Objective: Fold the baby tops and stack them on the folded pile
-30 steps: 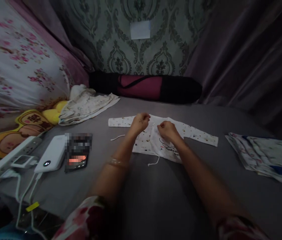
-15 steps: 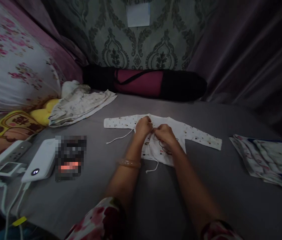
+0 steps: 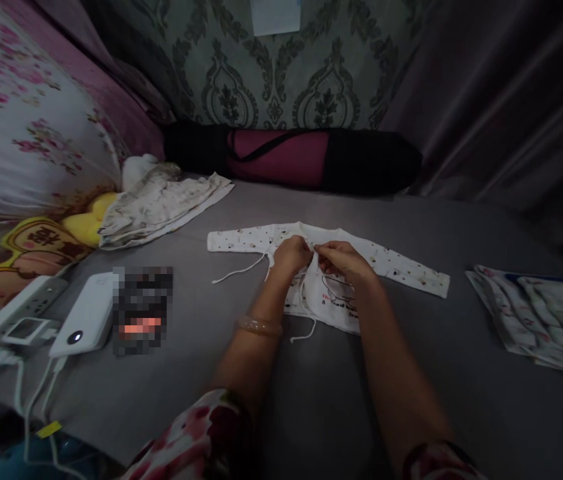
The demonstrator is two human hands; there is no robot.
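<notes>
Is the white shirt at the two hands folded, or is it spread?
Spread: the shirt has both sleeves stretched out to the sides, and the print on its front faces up.

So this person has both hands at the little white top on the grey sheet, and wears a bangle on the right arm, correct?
Not quite: the bangle is on the left arm, not the right, as the head view shows. The left hand and right hand are both at the white top on the grey sheet.
</notes>
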